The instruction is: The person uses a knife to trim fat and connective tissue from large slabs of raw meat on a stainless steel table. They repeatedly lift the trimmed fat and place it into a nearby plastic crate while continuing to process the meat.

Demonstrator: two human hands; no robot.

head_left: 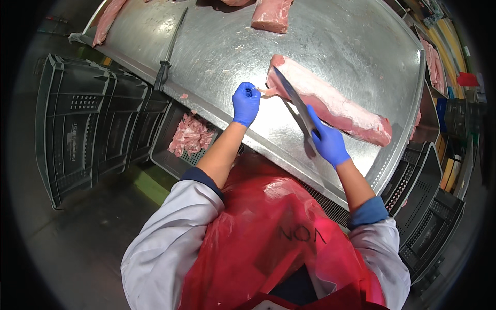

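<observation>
In blue-gloved L grip, thin pale meat strip is pinched by L end of long pink meat slab, laid on shiny steel bench; long-bladed metal knife is clasped in blue-gloved R grip. If strip tears, L grip might be nicked w/ knife.
</observation>
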